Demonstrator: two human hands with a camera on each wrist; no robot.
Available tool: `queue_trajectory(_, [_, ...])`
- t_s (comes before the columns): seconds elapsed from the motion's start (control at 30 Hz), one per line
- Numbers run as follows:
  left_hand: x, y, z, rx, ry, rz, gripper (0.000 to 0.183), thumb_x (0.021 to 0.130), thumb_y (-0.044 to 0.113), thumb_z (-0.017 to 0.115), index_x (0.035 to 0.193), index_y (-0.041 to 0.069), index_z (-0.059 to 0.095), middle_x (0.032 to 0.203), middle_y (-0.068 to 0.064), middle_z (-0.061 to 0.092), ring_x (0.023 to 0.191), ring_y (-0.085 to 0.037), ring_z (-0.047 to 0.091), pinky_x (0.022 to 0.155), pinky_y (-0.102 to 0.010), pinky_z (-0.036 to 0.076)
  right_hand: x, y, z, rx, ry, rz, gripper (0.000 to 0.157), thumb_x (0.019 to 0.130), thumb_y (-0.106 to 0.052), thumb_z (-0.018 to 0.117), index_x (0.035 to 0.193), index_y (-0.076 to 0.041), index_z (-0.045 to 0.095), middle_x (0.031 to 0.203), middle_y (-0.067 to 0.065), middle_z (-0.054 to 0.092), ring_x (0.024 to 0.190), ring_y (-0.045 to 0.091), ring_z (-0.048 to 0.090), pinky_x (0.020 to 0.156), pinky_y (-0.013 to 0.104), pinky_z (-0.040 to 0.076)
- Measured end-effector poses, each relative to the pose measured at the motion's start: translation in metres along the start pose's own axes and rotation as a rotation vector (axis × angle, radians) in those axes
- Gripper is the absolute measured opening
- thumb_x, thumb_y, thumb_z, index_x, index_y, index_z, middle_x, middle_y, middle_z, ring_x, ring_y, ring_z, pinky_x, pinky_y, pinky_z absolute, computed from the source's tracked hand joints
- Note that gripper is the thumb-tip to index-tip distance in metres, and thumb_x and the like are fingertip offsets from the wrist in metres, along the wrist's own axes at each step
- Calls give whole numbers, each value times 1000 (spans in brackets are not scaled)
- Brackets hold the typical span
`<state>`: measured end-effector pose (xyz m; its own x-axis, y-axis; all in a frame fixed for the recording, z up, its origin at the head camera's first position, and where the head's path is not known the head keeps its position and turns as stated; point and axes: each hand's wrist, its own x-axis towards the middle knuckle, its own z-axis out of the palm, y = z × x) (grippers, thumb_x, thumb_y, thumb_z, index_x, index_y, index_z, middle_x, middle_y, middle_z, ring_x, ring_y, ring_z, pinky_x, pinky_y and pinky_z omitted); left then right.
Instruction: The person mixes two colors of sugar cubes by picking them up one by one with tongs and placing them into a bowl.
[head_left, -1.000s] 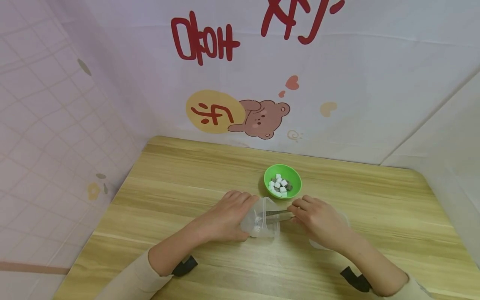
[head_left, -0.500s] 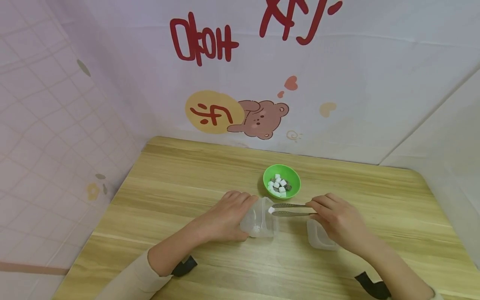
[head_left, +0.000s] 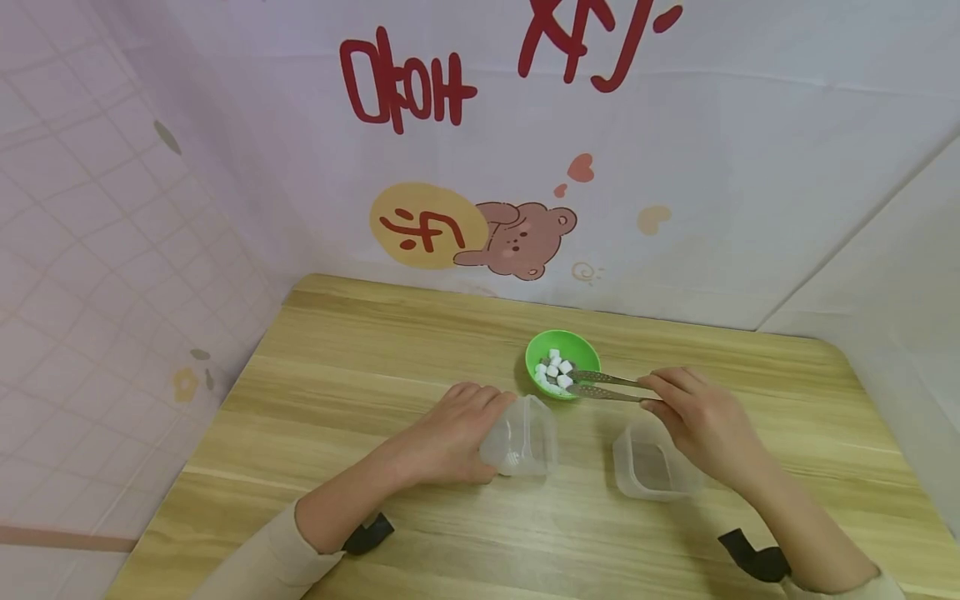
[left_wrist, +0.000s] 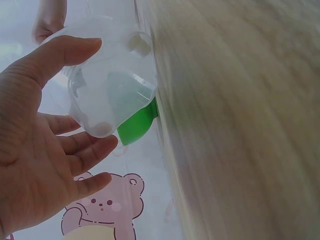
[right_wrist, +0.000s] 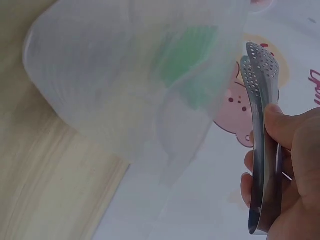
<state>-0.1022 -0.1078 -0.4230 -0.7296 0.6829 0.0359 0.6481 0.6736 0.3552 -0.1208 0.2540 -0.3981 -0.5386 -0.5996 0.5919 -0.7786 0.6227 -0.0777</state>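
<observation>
My left hand [head_left: 457, 433] grips a clear plastic container [head_left: 536, 442], thumb on one side and fingers on the other; its mouth appears to face right. In the left wrist view the container [left_wrist: 112, 85] blocks part of the green bowl [left_wrist: 137, 125]. My right hand [head_left: 701, 417] holds metal tongs [head_left: 611, 387], their perforated tips over the right rim of the green bowl [head_left: 592, 354]. White cubes [head_left: 553, 371] and some greyish-brown ones lie in that bowl. The tong tips [right_wrist: 262, 65] are slightly apart; I cannot tell whether they hold a cube.
A second clear container [head_left: 652, 475] stands on the wooden table [head_left: 420, 333], just in front of my right hand. Printed cloth walls [head_left: 675, 150] close off the back and sides. Black straps [head_left: 753, 558] hang at both wrists.
My right hand drew the tongs out of the left container with a white cube in their tips, then carried them up and right to the green bowl. My left hand stayed in place.
</observation>
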Motion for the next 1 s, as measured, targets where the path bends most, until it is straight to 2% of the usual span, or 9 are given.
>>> queue_trajectory(0.1, [0, 0, 1, -1, -5, -2, 90, 74, 30, 88, 150, 7, 46, 135, -6, 57, 129, -24, 50, 119, -45, 32, 2, 5, 4, -3, -11, 12, 49, 112, -41, 44, 112, -3, 75, 102, 5, 72, 84, 22, 65, 63, 35, 53])
queue_trajectory(0.23, [-1, -1, 1, -8, -9, -5, 90, 75, 30, 88, 151, 6, 46, 136, -6, 57, 129, -24, 49, 119, -45, 32, 5, 9, 9, 7, -39, 34, 24, 101, -21, 69, 116, -2, 74, 106, 7, 72, 88, 23, 65, 66, 37, 53])
queue_trajectory(0.33, [-1, -1, 1, -3, -6, -2, 90, 75, 30, 88, 151, 7, 46, 136, -6, 57, 129, -24, 49, 118, -45, 33, 6, 11, 12, 4, -52, 42, 40, 80, -1, 84, 118, -1, 73, 107, 8, 72, 90, 24, 65, 67, 38, 53])
queue_trajectory(0.4, [-1, -1, 1, 3, -2, 3, 89, 75, 30, 88, 151, 7, 46, 136, -6, 57, 128, -24, 50, 118, -45, 33, 6, 11, 13, 1, -53, 40, 46, 74, 2, 86, 118, -1, 73, 107, 9, 72, 90, 24, 65, 67, 38, 53])
queue_trajectory(0.43, [-1, -1, 1, 7, -1, 5, 89, 75, 30, 88, 151, 7, 46, 136, -6, 57, 128, -23, 50, 118, -45, 33, 6, 11, 13, 5, -51, 38, 46, 75, 1, 85, 119, 0, 73, 107, 9, 71, 91, 25, 65, 67, 39, 53])
queue_trajectory(0.53, [0, -2, 1, 15, -1, 7, 90, 75, 30, 88, 151, 7, 46, 136, -6, 57, 129, -23, 50, 119, -45, 32, 5, 11, 13, 11, -38, 22, 29, 96, -17, 75, 119, 0, 73, 106, 10, 71, 90, 26, 64, 68, 39, 52])
queue_trajectory(0.63, [0, -2, 1, 18, -1, 7, 91, 74, 30, 88, 151, 7, 45, 136, -6, 57, 129, -22, 50, 119, -46, 30, 3, 10, 12, 13, -21, 16, 44, 109, -39, 54, 119, 0, 73, 105, 10, 71, 89, 27, 64, 68, 38, 51])
queue_trajectory(0.7, [0, -2, 1, 18, 0, 7, 91, 74, 30, 88, 151, 7, 46, 136, -6, 57, 129, -22, 50, 119, -46, 31, 2, 8, 10, 10, -12, 17, 54, 111, -46, 45, 119, 0, 73, 104, 9, 71, 89, 27, 63, 69, 38, 50])
queue_trajectory(1.0, [0, -1, 0, 7, -1, 6, 90, 74, 30, 88, 150, 7, 46, 136, -5, 57, 128, -21, 50, 119, -45, 31, -10, -6, -1, 13, 10, 15, 55, 110, -48, 46, 118, -1, 74, 105, 7, 70, 92, 26, 62, 73, 36, 49])
